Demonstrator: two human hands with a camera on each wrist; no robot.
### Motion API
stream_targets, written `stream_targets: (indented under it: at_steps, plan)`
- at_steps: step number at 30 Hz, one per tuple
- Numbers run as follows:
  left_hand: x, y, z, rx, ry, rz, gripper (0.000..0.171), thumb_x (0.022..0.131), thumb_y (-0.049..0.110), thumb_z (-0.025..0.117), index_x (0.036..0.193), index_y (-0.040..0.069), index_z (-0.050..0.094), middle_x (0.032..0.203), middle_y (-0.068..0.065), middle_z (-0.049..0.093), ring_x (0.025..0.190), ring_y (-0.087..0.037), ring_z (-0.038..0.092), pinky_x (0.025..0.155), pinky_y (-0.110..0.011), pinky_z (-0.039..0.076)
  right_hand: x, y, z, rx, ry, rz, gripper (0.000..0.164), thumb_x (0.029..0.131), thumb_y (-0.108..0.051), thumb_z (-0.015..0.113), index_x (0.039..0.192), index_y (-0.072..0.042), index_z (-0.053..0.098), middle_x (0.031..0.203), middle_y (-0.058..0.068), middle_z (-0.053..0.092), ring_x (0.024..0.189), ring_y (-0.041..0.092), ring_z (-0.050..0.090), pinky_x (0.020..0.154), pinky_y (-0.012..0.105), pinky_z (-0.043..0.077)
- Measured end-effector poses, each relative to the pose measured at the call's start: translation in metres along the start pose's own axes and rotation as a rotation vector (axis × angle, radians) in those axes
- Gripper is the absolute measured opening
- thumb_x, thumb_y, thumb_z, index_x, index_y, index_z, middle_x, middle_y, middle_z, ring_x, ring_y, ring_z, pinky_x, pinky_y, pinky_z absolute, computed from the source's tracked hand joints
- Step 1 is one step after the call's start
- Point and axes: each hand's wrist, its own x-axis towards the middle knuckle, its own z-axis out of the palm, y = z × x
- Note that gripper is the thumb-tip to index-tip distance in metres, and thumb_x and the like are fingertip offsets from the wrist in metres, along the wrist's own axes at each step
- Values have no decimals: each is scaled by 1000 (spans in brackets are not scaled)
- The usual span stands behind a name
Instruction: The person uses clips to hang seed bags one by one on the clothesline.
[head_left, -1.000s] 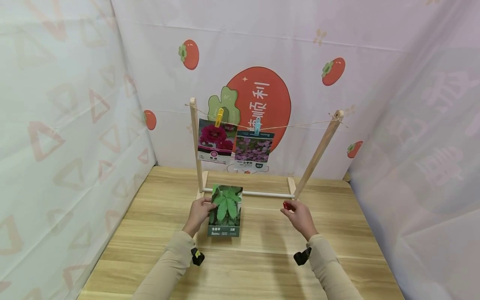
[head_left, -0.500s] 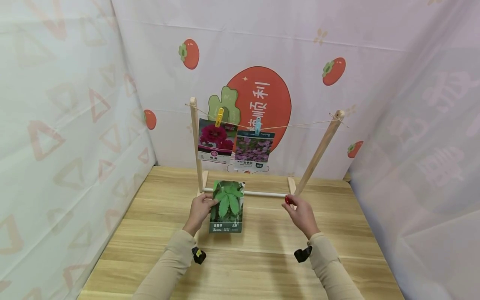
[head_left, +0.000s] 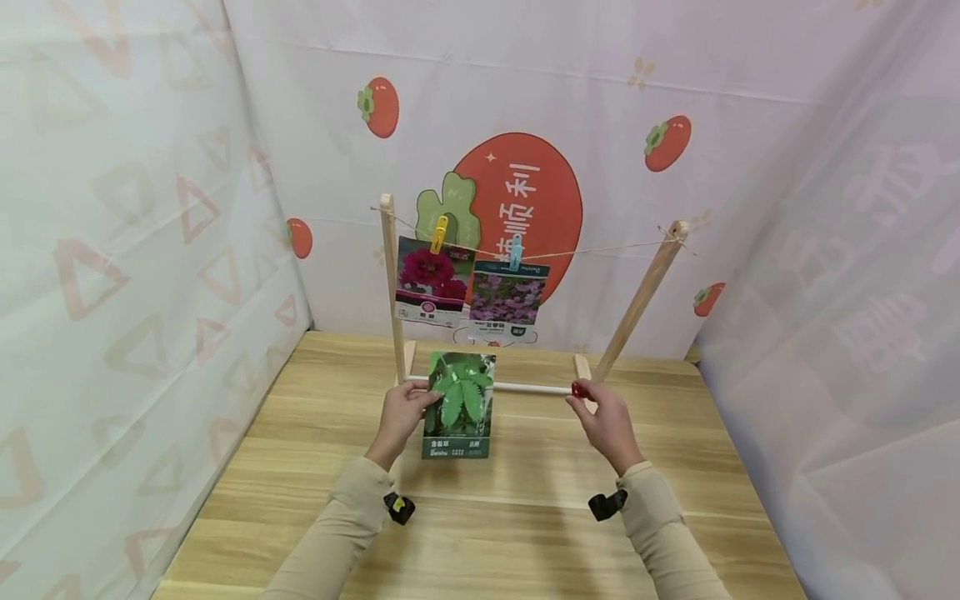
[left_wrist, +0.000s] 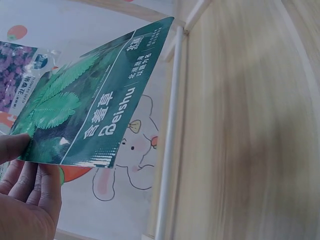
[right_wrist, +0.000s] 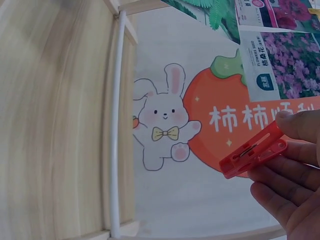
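Between thumb and fingers, my left hand [head_left: 402, 417] pinches the left edge of a green seed packet [head_left: 459, 408] with a leaf picture, held up over the table. The left wrist view shows the thumb on the front of this packet [left_wrist: 95, 105] and the fingers behind it. My right hand [head_left: 606, 421] pinches a red clothespin [right_wrist: 254, 150] near the base of the right post. A yellow clothespin [head_left: 439, 234] holds a magenta-flower packet [head_left: 431, 283] on the string, and a blue clothespin [head_left: 515, 252] holds a purple-flower packet [head_left: 508, 300] to its right.
A thin string [head_left: 600, 249] runs between the left wooden post [head_left: 392, 292] and the right wooden post [head_left: 643, 296]. A white rod [head_left: 528, 387] joins the posts low down. Behind stands a printed cloth [head_left: 600, 108]; the wooden table [head_left: 517, 533] lies in front.
My left hand has raised the green packet, shifting it slightly right and away from me. The right hand with the red clothespin has also moved a little forward and up. The hanging packets stay put.
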Motion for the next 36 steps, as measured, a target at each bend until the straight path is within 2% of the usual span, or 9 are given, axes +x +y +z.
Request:
stream_targets:
  at_steps: [6, 11, 13, 16, 20, 24, 29, 32, 36]
  plan:
    - [-3, 11, 1, 0, -12, 13, 29, 89, 11, 69, 114, -2, 64, 103, -15, 74, 83, -9, 67, 78, -36, 57, 4, -9, -7, 21, 32, -10, 28, 85, -8, 74, 109, 4, 67, 99, 21, 70, 90, 37, 69, 80, 52, 55]
    - [-6, 18, 2, -10, -16, 18, 33, 89, 12, 69, 118, -2, 63, 109, -19, 72, 96, -25, 69, 89, -47, 55, 10, -14, -12, 38, 78, -58, 26, 82, -5, 76, 105, 5, 68, 96, 20, 71, 89, 36, 70, 79, 50, 56]
    - [-6, 21, 2, -20, -13, 22, 33, 89, 12, 69, 118, -2, 63, 109, -19, 72, 101, -31, 68, 89, -46, 55, 11, -16, -14, 42, 94, -71, 25, 81, -4, 77, 103, 5, 68, 95, 19, 71, 88, 35, 70, 79, 49, 56]
    - [-5, 24, 2, -24, -6, 39, 32, 89, 12, 69, 117, -3, 64, 107, -18, 72, 103, -35, 67, 83, -37, 57, 14, -18, -17, 44, 115, -88, 25, 80, -3, 77, 102, 5, 68, 95, 19, 71, 88, 34, 69, 79, 48, 56]
    - [-4, 30, 3, -26, 7, 48, 29, 89, 13, 70, 114, -1, 66, 104, -15, 73, 99, -30, 68, 74, -25, 56, 20, -20, -23, 53, 149, -131, 26, 79, -2, 78, 102, 6, 69, 93, 19, 71, 86, 33, 70, 78, 42, 56]
    - [-2, 36, 5, -31, 6, 68, 28, 89, 14, 70, 112, -2, 66, 103, -15, 73, 90, -18, 68, 72, -23, 54, 26, -23, -29, 61, 184, -171, 25, 77, -1, 79, 100, 5, 70, 91, 17, 71, 84, 31, 69, 78, 25, 55]
    - [-1, 44, 6, -33, -1, 91, 29, 89, 13, 70, 113, -3, 65, 98, -12, 72, 80, -7, 63, 70, -22, 54, 34, -26, -35, 68, 199, -194, 27, 76, 0, 80, 101, 5, 71, 93, 18, 70, 85, 31, 67, 81, 6, 44]
    - [1, 49, 6, -28, -5, 97, 29, 90, 13, 69, 114, -2, 65, 99, -11, 72, 80, -6, 63, 70, -21, 53, 38, -28, -38, 83, 196, -193, 27, 77, 0, 79, 102, 6, 70, 94, 19, 69, 85, 32, 67, 82, 0, 39]
    - [4, 54, 7, -22, -7, 100, 29, 90, 14, 69, 114, -1, 65, 103, -13, 72, 81, -5, 64, 71, -21, 53, 43, -32, -43, 118, 192, -194, 26, 78, 2, 78, 102, 7, 69, 94, 20, 69, 86, 34, 67, 82, -1, 39]
